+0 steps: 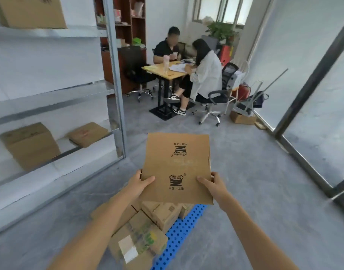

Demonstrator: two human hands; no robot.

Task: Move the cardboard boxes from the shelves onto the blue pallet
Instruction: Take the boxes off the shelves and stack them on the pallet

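I hold a flat brown cardboard box (177,166) with black logos printed on top, level in front of me. My left hand (142,182) grips its near left corner and my right hand (212,184) grips its near right corner. Below it lies the blue pallet (179,234), with several cardboard boxes (140,236) stacked on it. On the metal shelves (56,94) at the left, two boxes rest on a low shelf: a larger box (30,145) and a flat box (87,133). Another box (30,10) sits on the top shelf.
Two people sit at a yellow table (163,72) on office chairs ahead. A small cardboard box (243,117) and a folded metal frame (251,102) stand by the right wall. A dark-framed glass partition (307,94) runs along the right. The floor is grey concrete (254,172).
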